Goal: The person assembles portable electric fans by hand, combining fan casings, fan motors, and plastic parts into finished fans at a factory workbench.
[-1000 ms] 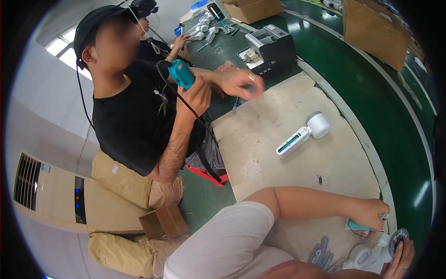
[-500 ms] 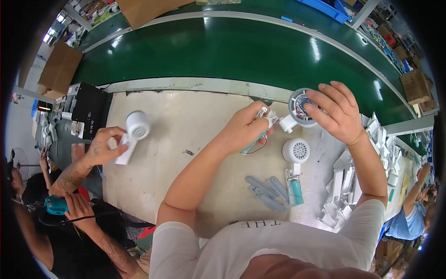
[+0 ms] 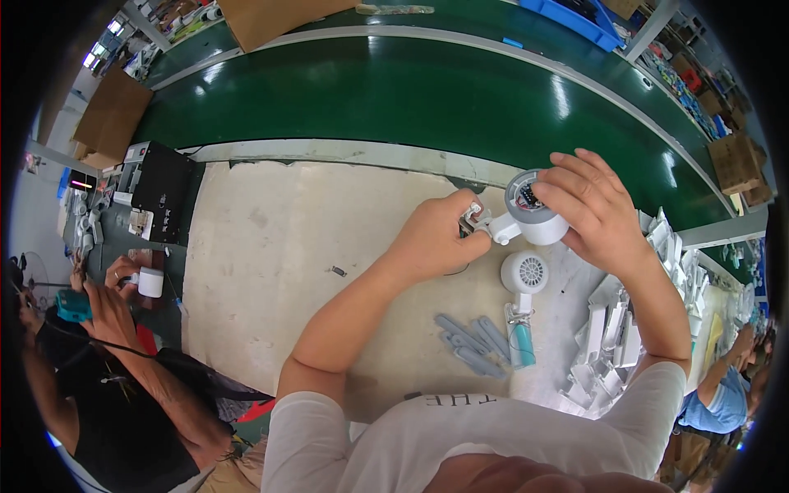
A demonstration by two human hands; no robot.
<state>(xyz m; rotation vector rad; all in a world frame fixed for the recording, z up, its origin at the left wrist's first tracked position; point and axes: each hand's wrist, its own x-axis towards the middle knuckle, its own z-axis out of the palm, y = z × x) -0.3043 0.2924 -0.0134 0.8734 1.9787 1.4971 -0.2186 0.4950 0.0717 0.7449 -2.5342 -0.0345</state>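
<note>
My left hand (image 3: pixel 436 237) is closed around the handle end of a partly assembled handheld fan, and its fingers hide most of that handle. The white fan head (image 3: pixel 546 230) with a grey rim is gripped by my right hand (image 3: pixel 593 212), whose fingertips reach over its open face. Wiring shows inside the head, and its neck meets the handle end by my left thumb. Just below, a second fan (image 3: pixel 524 273) lies on the table with a teal battery (image 3: pixel 522 345) exposed in its handle. Several grey handle strips (image 3: pixel 472 345) lie beside it.
White plastic housings (image 3: pixel 608 345) are heaped on the right. A tan sheet covers the table (image 3: pixel 271 246), with a green conveyor belt (image 3: pixel 345 90) beyond it. At left, a co-worker holds a teal power tool (image 3: pixel 74 305) and a white fan (image 3: pixel 149 282) near a black box (image 3: pixel 162 193).
The fan head in my right hand has tilted, showing more of its white side, with its neck closer to my left hand. The co-worker has moved a white fan leftward off my table.
</note>
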